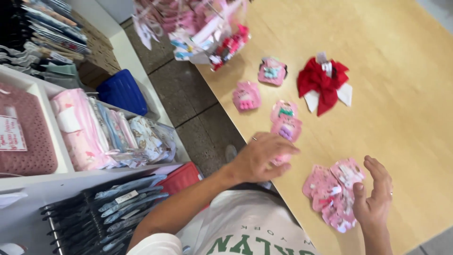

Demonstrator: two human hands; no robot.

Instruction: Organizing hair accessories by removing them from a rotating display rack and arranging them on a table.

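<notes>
A single head-worn camera looks steeply down and close over the person's chest onto a wooden worktop [401, 118], tilted so its near edge runs from twelve toward five o'clock; shelves [52, 141] and floor [188, 94] fill nine o'clock.

Left hand [263, 158] is resting over a pink hair-clip card [283, 158] on the wooden table [406, 118]; right hand [375, 198] is touching a fanned pile of pink cards [332, 191]. Red bow [324, 82] is lying well apart.
</notes>
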